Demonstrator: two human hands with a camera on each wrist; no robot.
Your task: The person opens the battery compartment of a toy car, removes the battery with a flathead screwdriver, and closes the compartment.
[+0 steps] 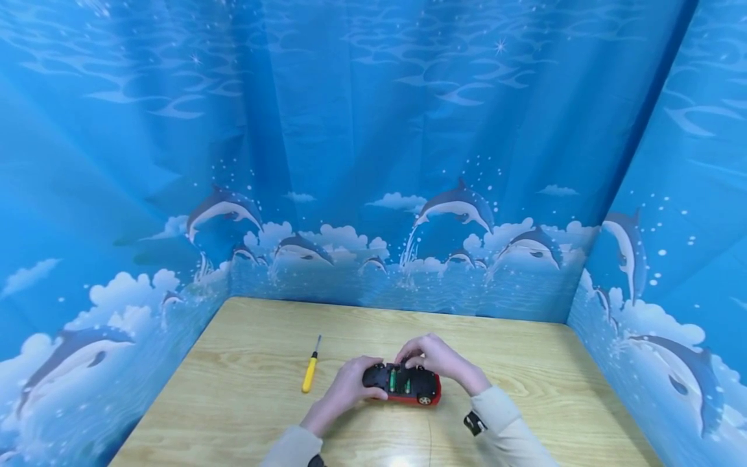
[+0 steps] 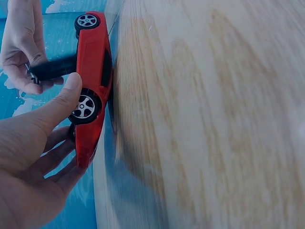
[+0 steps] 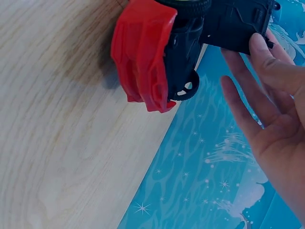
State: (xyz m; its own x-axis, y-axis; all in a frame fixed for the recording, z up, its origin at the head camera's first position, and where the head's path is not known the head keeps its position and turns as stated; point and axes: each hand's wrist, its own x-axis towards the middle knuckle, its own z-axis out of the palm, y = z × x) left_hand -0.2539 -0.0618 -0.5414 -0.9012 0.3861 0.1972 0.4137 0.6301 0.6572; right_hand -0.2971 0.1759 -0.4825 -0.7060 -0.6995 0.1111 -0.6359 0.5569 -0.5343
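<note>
A red toy car (image 1: 403,399) lies upside down on the table, its black underside facing up. Green batteries (image 1: 393,381) show in the open compartment of that underside. My left hand (image 1: 351,381) grips one end of the car, with the thumb along the near side by a wheel (image 2: 86,106). Over the far side, my right hand (image 1: 434,357) pinches a black battery cover (image 3: 238,24) between thumb and fingers. In the left wrist view the cover stands out from the car's underside, its inner end right at the body.
A screwdriver (image 1: 310,373) with a yellow handle lies on the wooden table (image 1: 245,415), left of the car. Blue curtains (image 1: 373,162) printed with dolphins hang behind the table and along both sides.
</note>
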